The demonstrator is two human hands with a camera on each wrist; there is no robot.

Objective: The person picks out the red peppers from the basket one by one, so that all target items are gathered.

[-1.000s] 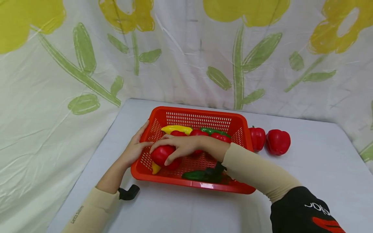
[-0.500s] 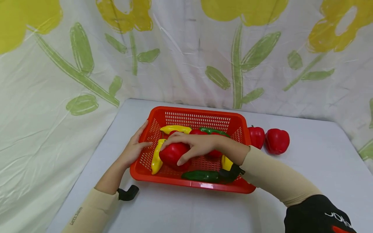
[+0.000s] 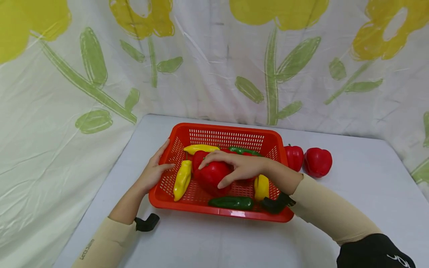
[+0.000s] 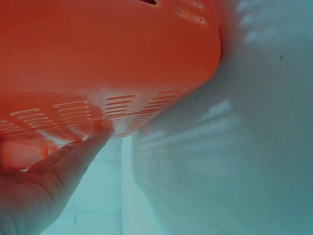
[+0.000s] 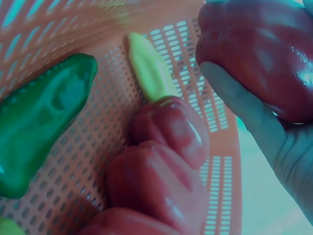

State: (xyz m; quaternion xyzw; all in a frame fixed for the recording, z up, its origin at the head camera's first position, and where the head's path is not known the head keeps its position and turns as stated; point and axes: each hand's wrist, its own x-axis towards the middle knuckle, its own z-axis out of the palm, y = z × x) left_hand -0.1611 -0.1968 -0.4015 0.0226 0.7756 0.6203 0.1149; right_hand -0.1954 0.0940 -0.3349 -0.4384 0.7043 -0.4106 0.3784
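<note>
An orange-red plastic basket (image 3: 231,128) with slotted walls stands on the table. My left hand (image 3: 152,173) grips its left wall, thumb over the rim; in the left wrist view the fingers lie along the outside. My right hand (image 3: 242,165) holds a red bell pepper (image 3: 214,175) over the basket's middle, fingers on top and thumb at the near side. Seen from the right wrist, that pepper (image 5: 259,54) is up above the basket floor. Inside lie a long yellow pepper (image 3: 182,180) on the left, a green pepper (image 3: 231,202) in front, and more red peppers partly hidden by my hand.
Two red bell peppers, one nearer (image 3: 294,158) and one farther right (image 3: 317,162), sit on the table beside the basket. A yellow pepper (image 3: 201,148) and a green one (image 3: 244,150) lie along the back wall. Another yellow pepper (image 3: 261,187) is at right. A flowered curtain (image 3: 207,74) hangs behind.
My right hand has carried the red bell pepper rightward, from the basket's left side to its middle. The left yellow pepper and the right yellow one have come into view. My left hand stays put.
</note>
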